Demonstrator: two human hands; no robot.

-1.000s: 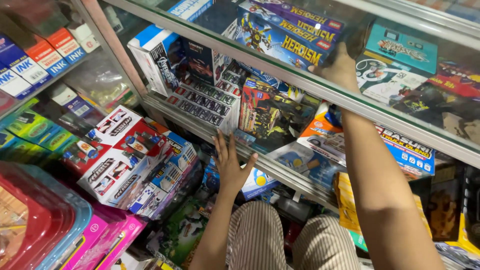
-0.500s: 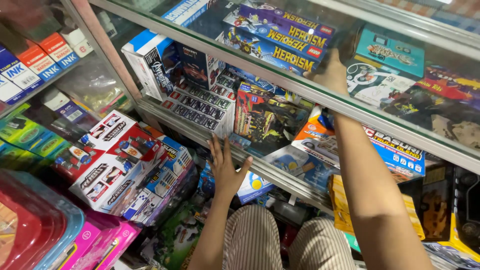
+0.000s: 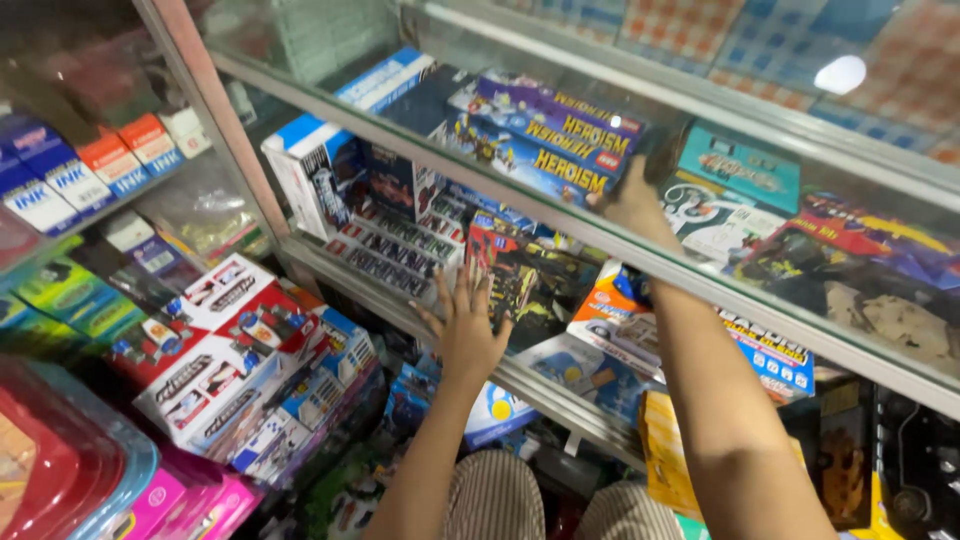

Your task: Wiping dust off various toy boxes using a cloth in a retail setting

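Reaching up behind the glass shelf edge (image 3: pixel 560 225), the right hand (image 3: pixel 628 200) grips the end of a long purple toy box with yellow lettering (image 3: pixel 545 135) lying above that edge; below it, the left hand (image 3: pixel 468 325) spreads wide, flat against a dark picture box (image 3: pixel 540 285)

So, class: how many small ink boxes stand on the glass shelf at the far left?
4 show: two blue boxes at the edge, then two orange-topped ones to their right. More may be hidden beyond the frame.
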